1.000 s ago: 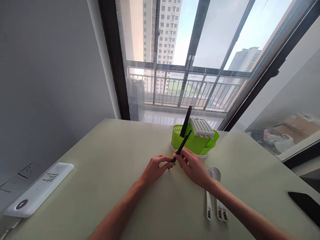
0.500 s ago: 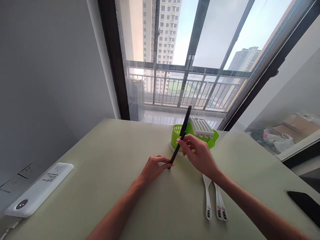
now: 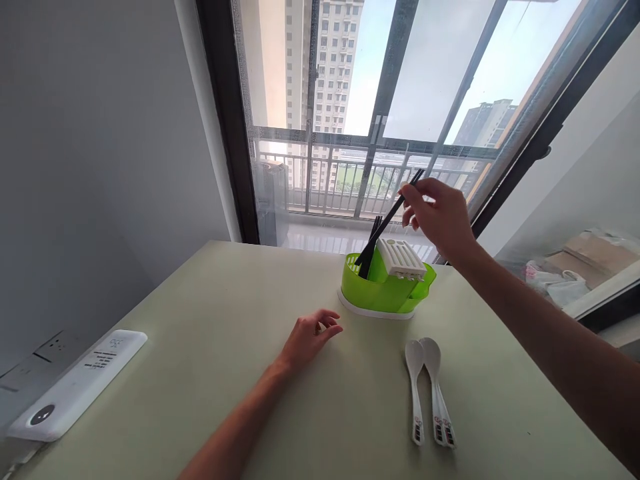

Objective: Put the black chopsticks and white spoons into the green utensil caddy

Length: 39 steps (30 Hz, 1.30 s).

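Several chopsticks [image 3: 365,268] are partly hidden.

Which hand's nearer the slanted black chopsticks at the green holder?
Right. The right hand grips the black chopsticks near their top; the left hand is off them, in front of the green holder.

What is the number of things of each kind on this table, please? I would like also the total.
Spoons, by their handles: 3
Green holder, counted with its white rack: 1
Long white device: 1
Total: 5
The black chopsticks overlap too much to count, so they are left out.
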Motion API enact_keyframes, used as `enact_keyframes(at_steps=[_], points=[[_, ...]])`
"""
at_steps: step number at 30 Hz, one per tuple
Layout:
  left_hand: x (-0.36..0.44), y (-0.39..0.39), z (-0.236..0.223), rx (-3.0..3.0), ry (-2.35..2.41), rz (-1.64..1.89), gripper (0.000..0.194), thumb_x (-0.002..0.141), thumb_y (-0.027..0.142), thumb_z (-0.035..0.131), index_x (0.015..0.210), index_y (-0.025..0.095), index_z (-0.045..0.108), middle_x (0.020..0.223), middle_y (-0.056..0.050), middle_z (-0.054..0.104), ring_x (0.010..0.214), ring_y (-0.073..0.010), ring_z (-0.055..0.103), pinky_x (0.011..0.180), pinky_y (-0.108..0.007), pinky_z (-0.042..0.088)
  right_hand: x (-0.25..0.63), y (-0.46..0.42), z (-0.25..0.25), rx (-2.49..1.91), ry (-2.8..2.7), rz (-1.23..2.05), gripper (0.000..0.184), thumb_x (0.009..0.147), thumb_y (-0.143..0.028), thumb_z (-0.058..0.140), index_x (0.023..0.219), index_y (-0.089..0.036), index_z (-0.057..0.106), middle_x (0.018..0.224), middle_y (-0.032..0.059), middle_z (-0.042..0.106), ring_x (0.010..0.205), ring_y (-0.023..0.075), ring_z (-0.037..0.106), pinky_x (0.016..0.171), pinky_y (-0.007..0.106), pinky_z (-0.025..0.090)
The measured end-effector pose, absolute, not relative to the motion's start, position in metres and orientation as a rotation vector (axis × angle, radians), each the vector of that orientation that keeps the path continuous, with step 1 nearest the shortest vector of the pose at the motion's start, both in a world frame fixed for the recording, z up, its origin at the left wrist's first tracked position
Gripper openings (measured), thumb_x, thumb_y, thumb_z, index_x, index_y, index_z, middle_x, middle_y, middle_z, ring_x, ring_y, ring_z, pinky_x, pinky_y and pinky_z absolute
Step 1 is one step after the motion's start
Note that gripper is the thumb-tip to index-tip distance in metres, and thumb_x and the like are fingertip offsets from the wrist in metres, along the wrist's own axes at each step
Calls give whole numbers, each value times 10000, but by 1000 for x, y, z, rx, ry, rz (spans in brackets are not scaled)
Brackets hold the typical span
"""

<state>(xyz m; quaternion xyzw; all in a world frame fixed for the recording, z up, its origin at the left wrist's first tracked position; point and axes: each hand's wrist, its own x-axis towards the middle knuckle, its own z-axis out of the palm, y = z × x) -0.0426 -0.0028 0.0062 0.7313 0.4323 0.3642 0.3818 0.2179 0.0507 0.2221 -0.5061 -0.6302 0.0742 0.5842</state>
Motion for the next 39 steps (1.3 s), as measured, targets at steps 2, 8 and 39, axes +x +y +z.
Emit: enact_keyframes(at_steps=[2, 8, 39], points=[[-43, -3, 7, 1858, 1116, 907, 282, 895, 478, 665, 1061, 259, 730, 917, 6, 766, 701, -129, 600, 683, -257, 481, 217, 64, 209, -1291, -1538, 205, 343, 902, -535, 653, 828, -200, 671, 716, 16, 689, 471, 129, 629, 426, 237, 438], [-42, -4, 6, 1843, 1125, 897, 266, 891, 450, 663, 1057, 250, 724, 888, 9, 759, 659, -118, 568, 663, -246, 477, 206, 97, 168, -1428, -1651, 297, 361, 926, -528, 597, 827, -187, 667, 653, 27, 713, 463, 153, 640, 519, 273, 486], [-43, -2, 5, 1934, 1112, 878, 293, 968, 449, 558, 958, 214, 733, 823, 7, 772, 640, -120, 591, 628, -232, 439, 232, -41, 148, -1402, -2251, 15, 246, 1015, -357, 493, 1021, -221, 698, 1101, 48, 745, 634, 115, 671, 616, 270, 519]])
